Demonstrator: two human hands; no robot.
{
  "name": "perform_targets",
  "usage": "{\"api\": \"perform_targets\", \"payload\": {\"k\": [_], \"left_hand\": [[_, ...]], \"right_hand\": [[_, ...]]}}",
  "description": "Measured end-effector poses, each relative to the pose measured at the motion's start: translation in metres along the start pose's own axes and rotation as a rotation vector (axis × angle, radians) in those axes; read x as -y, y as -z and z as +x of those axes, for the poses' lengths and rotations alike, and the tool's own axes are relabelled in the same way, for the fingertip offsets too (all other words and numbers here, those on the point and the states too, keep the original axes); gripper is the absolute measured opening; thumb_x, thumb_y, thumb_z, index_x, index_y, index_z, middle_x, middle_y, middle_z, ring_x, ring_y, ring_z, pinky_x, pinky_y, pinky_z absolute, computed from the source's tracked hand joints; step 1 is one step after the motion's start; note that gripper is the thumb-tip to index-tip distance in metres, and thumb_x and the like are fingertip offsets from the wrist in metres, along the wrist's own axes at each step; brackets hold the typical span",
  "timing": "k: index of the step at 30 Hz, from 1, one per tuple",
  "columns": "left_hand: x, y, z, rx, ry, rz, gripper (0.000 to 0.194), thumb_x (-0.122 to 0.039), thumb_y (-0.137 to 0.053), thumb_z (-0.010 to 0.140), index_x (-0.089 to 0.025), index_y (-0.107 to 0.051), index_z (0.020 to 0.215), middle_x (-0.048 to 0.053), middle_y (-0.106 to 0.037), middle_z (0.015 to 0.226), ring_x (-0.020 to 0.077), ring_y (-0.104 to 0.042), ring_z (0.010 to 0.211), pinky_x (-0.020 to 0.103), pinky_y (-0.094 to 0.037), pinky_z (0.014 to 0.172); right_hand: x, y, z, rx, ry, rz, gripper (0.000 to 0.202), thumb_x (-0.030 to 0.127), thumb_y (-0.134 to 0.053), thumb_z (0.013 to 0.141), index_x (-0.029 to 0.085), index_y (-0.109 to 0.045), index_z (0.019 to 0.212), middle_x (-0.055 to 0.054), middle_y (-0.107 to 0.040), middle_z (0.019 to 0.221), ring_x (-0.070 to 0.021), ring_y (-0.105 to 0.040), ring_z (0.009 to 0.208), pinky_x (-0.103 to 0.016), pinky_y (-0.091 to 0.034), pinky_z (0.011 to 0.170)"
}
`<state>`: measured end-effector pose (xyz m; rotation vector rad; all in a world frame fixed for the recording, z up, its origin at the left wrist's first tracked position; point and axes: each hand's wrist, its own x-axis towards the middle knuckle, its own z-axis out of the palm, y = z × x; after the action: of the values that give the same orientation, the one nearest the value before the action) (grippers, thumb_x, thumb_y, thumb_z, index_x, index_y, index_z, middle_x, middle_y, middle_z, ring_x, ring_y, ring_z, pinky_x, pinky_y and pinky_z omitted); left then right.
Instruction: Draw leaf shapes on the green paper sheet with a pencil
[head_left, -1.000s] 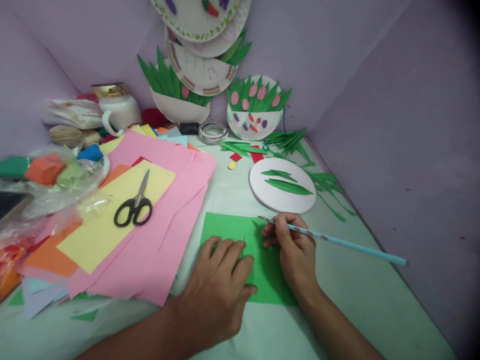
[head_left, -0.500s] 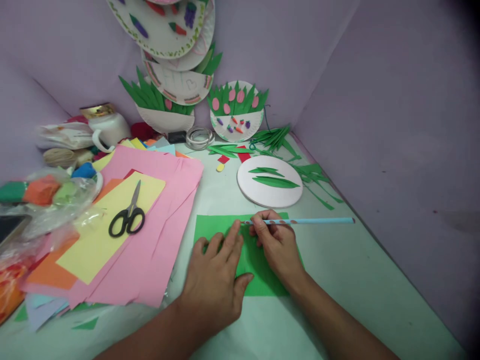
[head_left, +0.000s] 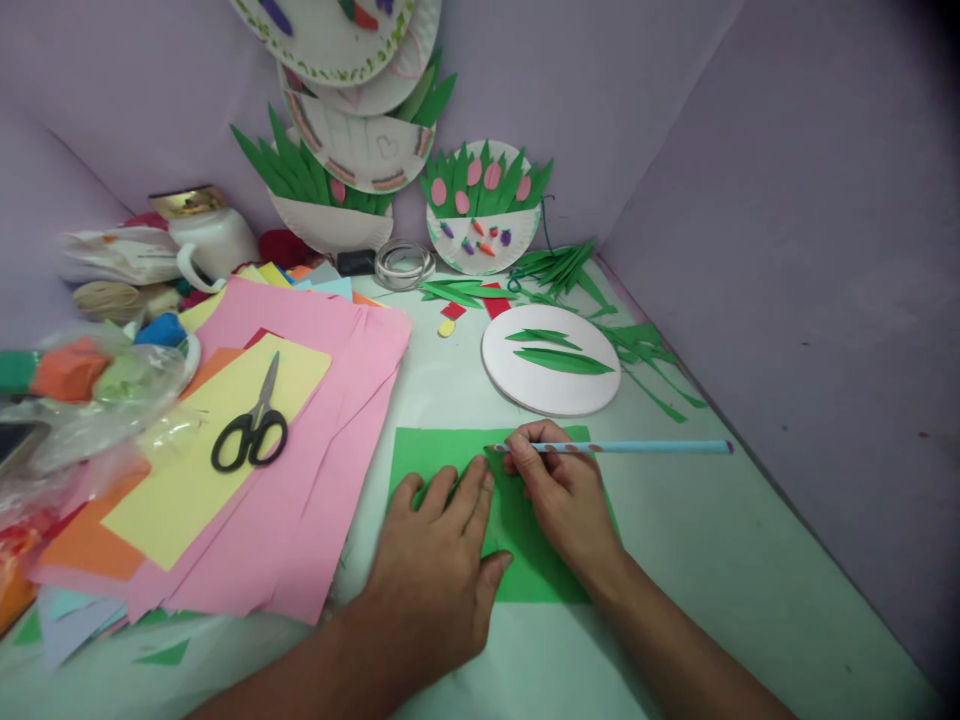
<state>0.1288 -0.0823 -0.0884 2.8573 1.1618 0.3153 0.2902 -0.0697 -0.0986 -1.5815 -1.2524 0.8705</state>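
Observation:
A sheet of green paper (head_left: 525, 560) lies flat on the table in front of me. My left hand (head_left: 442, 550) rests on its left part, fingers stretched out and thumb apart, pressing it down. Between the thumb and fingers of my right hand (head_left: 562, 500) is a light blue pencil (head_left: 660, 447), held nearly level. Its tip points left and meets the paper, or comes very near it, close to my left index fingertip. Just beyond the sheet, a white oval piece (head_left: 517, 382) bears a few cut green paper leaves (head_left: 566, 361).
Black-handled scissors (head_left: 255, 430) lie on yellow paper (head_left: 180, 510) over a pink paper stack (head_left: 330, 440) at left. Decorated paper plates (head_left: 450, 235) lean on the wall. Green paper strips (head_left: 645, 345), a tape roll (head_left: 403, 265) and a white mug (head_left: 214, 245) stand or lie farther back.
The view has shifted slightly, so the background sits a little differently. Both hands keep the same hold; the pencil tip has moved only slightly against the left index fingertip.

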Motion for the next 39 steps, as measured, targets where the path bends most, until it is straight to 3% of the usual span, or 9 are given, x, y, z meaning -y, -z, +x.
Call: {"api": "perform_targets", "payload": {"k": [10,23,31,35,39], "left_hand": [[-0.0014,0.0009,0.0030,0.087,0.028,-0.031,0.053,-0.039,-0.040,0.092,-0.007,-0.049,0.133,0.011,-0.047,0.142,0.0327,-0.045,0.113,0.050,-0.027,0.091],[-0.0009,-0.0001,0.0027,0.082,0.024,-0.049,0.054,-0.038,-0.041,0.091,-0.005,-0.049,0.133,0.012,-0.048,0.141,0.0340,-0.045,0.112,0.052,-0.027,0.091],[0.0014,0.0002,0.0010,0.062,0.021,-0.083,0.052,-0.038,-0.043,0.091,-0.007,-0.050,0.131,0.013,-0.048,0.140,0.0340,-0.045,0.111,0.053,-0.028,0.090],[0.0023,0.0000,0.0001,-0.010,0.011,-0.142,0.043,-0.033,-0.046,0.090,-0.010,-0.055,0.124,0.013,-0.054,0.133,0.0326,-0.045,0.109,0.052,-0.030,0.090],[0.0042,0.0023,0.0015,-0.096,-0.009,-0.209,0.031,-0.026,-0.046,0.088,-0.012,-0.060,0.112,0.014,-0.058,0.124,0.0324,-0.046,0.107,0.051,-0.034,0.088]], "right_hand": [[0.0010,-0.0013,0.0001,0.002,0.004,-0.072,0.025,0.039,-0.048,0.089,0.020,-0.055,0.074,0.005,-0.054,0.059,-0.0100,-0.043,0.049,-0.024,-0.035,0.049],[0.0026,-0.0003,0.0005,-0.001,0.040,-0.108,0.025,0.036,-0.048,0.089,0.020,-0.055,0.072,0.005,-0.053,0.055,-0.0095,-0.043,0.047,-0.023,-0.034,0.048],[-0.0032,0.0000,-0.0014,-0.054,-0.019,0.213,0.026,0.041,-0.054,0.087,0.021,-0.053,0.072,0.004,-0.054,0.059,-0.0100,-0.045,0.049,-0.022,-0.036,0.045],[-0.0013,-0.0019,0.0001,-0.158,-0.038,0.324,0.026,0.044,-0.058,0.085,0.021,-0.056,0.075,0.002,-0.057,0.062,-0.0116,-0.052,0.054,-0.021,-0.043,0.046],[-0.0020,-0.0036,0.0016,-0.174,-0.051,0.355,0.025,0.046,-0.058,0.085,0.022,-0.056,0.078,0.002,-0.059,0.064,-0.0125,-0.055,0.058,-0.021,-0.045,0.047]]}}
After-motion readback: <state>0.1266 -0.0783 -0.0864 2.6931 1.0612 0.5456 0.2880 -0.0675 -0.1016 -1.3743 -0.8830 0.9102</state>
